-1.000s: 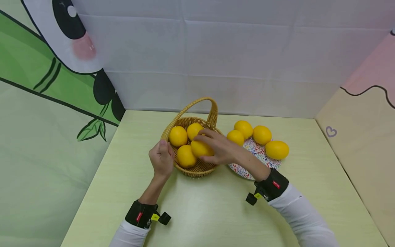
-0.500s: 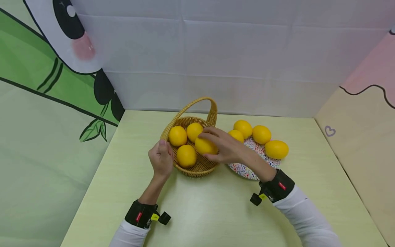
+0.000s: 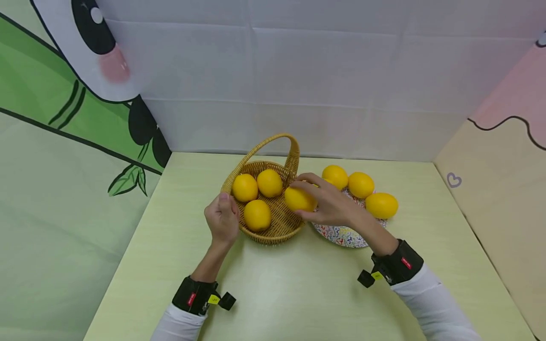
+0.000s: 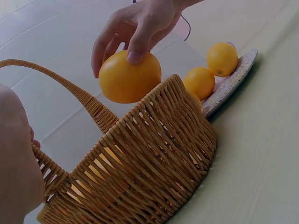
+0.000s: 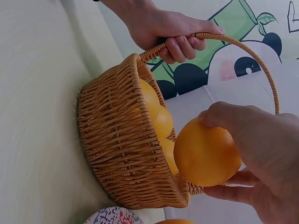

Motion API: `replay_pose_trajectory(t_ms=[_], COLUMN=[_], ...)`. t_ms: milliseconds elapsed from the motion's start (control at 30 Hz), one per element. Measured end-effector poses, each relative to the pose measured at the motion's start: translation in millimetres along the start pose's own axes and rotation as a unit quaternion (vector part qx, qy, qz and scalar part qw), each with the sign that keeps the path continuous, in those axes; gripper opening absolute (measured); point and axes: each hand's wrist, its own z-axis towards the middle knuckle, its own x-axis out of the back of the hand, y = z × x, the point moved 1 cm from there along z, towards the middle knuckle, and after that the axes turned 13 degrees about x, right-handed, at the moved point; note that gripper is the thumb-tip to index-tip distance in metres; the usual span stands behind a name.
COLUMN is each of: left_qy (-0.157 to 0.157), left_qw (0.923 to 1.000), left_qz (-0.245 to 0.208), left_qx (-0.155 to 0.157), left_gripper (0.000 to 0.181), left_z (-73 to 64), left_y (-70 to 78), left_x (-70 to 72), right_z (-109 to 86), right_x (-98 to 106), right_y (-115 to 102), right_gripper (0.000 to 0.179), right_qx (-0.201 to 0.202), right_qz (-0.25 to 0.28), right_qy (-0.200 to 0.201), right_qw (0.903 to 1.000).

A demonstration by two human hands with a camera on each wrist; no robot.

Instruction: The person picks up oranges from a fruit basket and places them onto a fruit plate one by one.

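One yellow fruit (image 3: 300,199), pinched between thumb and fingers of your right hand (image 3: 332,202) at the right rim of the wicker basket (image 3: 273,239); a grip across its sides likely suits a round, smooth thing. Your left hand (image 3: 223,219), apart from the right, grips the handle (image 3: 293,154), probably to steady the basket. Three loose fruits (image 3: 258,215) lie inside; others (image 3: 361,185) sit at the patterned plate (image 3: 341,236) just beside it, presumably for short reach.

Views compared: the head view gives you the basket's contents plainly; the left wrist view shows them only through gaps in the weave, but puts the held fruit above the rim. The right wrist view reveals your left fingers (image 5: 175,49) curled round the handle, hidden in the head view.
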Motion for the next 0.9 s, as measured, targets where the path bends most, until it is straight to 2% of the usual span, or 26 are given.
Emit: replay_pose_trajectory(t_ms=[500,700,900], left_qy=[0.011,0.017,0.022], left_qw=[0.9999,0.9998,0.9997], left_qz=[0.001,0.002,0.007], left_qx=[-0.001,-0.005,-0.005], left_gripper=[0.069,0.066,0.062], left_z=[2.8,4.0,4.8], left_y=[-6.8,-9.0,-10.9], left_x=[-12.1,-16.7,-21.8], right_z=[-38.4,-54.8,-70.2], right_x=[11.7,14.2,17.8], right_y=[30.8,45.5,58.5], right_gripper=[0.063,0.064,0.066], right_qx=[-0.026,-0.024,-0.038], right_qz=[0.004,0.006,-0.004], right_qy=[0.045,0.061,0.072], right_qw=[0.9986,0.9978,0.9967])
